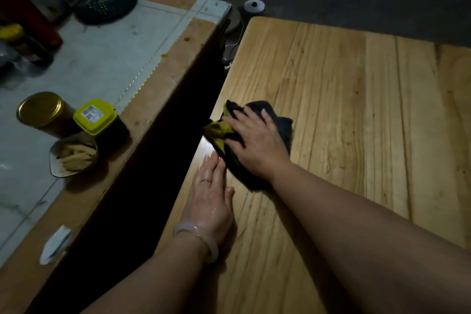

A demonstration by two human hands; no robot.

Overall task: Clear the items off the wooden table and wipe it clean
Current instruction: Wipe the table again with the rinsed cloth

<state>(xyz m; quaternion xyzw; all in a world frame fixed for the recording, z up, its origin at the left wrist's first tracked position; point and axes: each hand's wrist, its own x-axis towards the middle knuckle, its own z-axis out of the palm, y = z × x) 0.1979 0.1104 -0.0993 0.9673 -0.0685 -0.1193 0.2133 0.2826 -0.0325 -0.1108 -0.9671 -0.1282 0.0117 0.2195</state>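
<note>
Wiping the left edge of the wooden worktop point(356, 110) with a dark cloth point(277, 120).

The right hand point(257, 143) presses the cloth flat, fingers spread, no grip closed round it; the left hand point(212, 199) lies open on the wood just beside it. Best to keep the palm flat and overlap strokes along the grain. The yellow-lidded tub point(94, 116) on the left side counter point(102, 64) carries a label, unreadable.

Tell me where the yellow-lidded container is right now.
In the head view, the yellow-lidded container stands on the side counter at left, between the gold-lidded jar and the bowl of pale sticks, across the dark gap from the wooden table.
</note>
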